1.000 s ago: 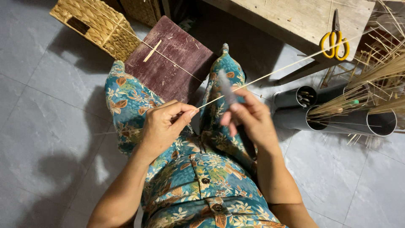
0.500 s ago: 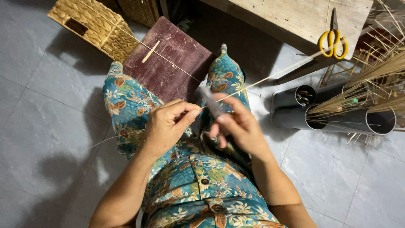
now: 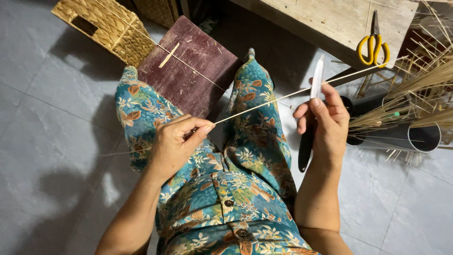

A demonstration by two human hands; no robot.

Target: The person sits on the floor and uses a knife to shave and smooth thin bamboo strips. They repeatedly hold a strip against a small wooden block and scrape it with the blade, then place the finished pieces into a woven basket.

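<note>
**Thin stick pinched, knife held upright**

The left hand [image 3: 173, 144] closes its fingers on one end of a long, pale, slender stick [image 3: 302, 90] slanting over the lap. The right hand [image 3: 324, 123] grips a black-handled knife [image 3: 311, 118], smooth blade against the stick. Yellow scissors [image 3: 373, 46] lie on the rough wooden table [image 3: 330, 23].

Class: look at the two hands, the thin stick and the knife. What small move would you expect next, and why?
Probably bringing the knife back onto the thin stick. The left hand pinches one end of the stick over the lap, while the right hand holds the blade upright beside it, near its far part.
</note>
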